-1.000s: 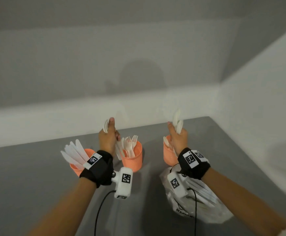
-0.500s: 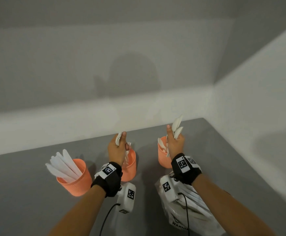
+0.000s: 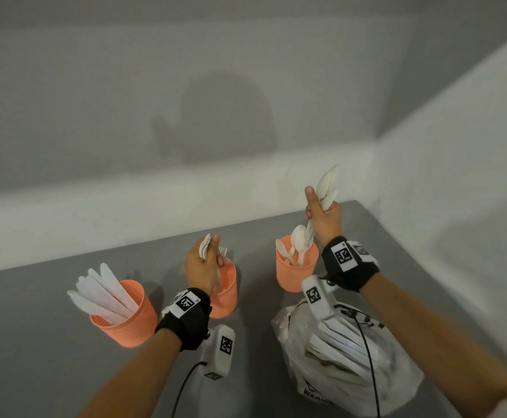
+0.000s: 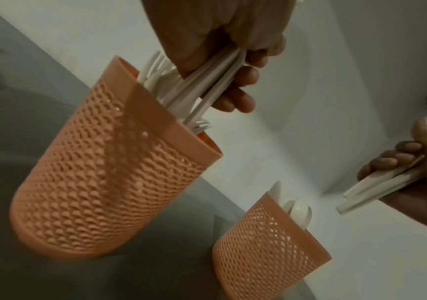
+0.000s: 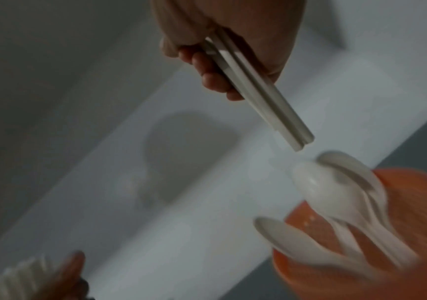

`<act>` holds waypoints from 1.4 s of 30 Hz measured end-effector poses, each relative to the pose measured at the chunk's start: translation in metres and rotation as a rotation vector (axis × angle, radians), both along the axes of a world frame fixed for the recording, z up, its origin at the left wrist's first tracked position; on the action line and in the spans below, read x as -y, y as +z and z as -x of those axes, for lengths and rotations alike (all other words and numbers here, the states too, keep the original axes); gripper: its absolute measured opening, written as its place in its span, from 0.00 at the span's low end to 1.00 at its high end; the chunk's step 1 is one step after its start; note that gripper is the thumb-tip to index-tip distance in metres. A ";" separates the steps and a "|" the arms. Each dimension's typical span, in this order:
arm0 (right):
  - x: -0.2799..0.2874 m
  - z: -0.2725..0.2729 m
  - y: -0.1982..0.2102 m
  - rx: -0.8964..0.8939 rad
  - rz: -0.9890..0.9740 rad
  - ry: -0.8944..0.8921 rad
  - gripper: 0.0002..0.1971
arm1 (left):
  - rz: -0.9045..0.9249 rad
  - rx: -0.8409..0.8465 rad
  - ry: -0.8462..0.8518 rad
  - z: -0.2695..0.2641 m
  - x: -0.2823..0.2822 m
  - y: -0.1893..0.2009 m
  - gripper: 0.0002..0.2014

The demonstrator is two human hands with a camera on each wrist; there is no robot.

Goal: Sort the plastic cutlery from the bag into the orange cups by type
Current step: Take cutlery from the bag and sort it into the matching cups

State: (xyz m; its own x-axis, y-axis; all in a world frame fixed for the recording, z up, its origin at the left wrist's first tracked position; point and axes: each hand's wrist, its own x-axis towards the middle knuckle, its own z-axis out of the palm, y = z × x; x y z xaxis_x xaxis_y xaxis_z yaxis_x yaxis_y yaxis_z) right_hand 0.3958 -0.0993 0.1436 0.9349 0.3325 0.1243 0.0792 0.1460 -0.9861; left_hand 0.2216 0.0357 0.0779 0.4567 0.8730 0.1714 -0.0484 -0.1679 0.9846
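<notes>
The left hand (image 3: 204, 268) was clamped on a bunch of forks (image 3: 205, 248), tines up, with the handles already inside the rim of the middle orange cup (image 3: 227, 300) directly beneath it. This suggests the grip was kept so the bunch could enter together, handles first. The wrist was bent back, thumb pressed along the fork heads.

The right hand (image 3: 324, 220) was closed round a bunch of spoons (image 3: 327, 185), bowls up. It was raised above and just behind the spoon cup (image 3: 297, 274), with the handle ends clear of the spoons standing there. The right wrist view showed a gap between them. The thumb pointed upward and the forearm angled in from the near right.

Left of the left hand, the third cup (image 3: 131, 318) held knives (image 3: 101, 292) leaning outward. The bag (image 3: 348, 357) lay on the desk (image 3: 35, 342) under the right forearm, with white cutlery inside it. Judged from this, sorting was unfinished.
</notes>
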 end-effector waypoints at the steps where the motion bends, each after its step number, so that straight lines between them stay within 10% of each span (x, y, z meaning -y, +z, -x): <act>1: -0.002 0.002 -0.010 -0.009 0.031 0.009 0.21 | -0.003 -0.005 0.001 0.001 0.000 -0.002 0.18; 13: 0.009 0.006 -0.069 -0.027 0.406 0.138 0.14 | -0.090 -0.076 0.009 0.005 0.007 -0.014 0.13; 22: 0.009 0.013 -0.066 0.385 0.426 0.058 0.20 | -0.729 -0.466 -0.180 0.012 0.003 -0.014 0.13; 29: 0.000 0.011 -0.062 0.665 1.184 0.309 0.26 | -0.967 -0.929 -0.136 0.014 0.006 -0.008 0.27; 42: 0.097 0.058 0.018 0.372 0.850 0.538 0.11 | -0.598 -0.432 -0.513 0.004 0.102 0.020 0.07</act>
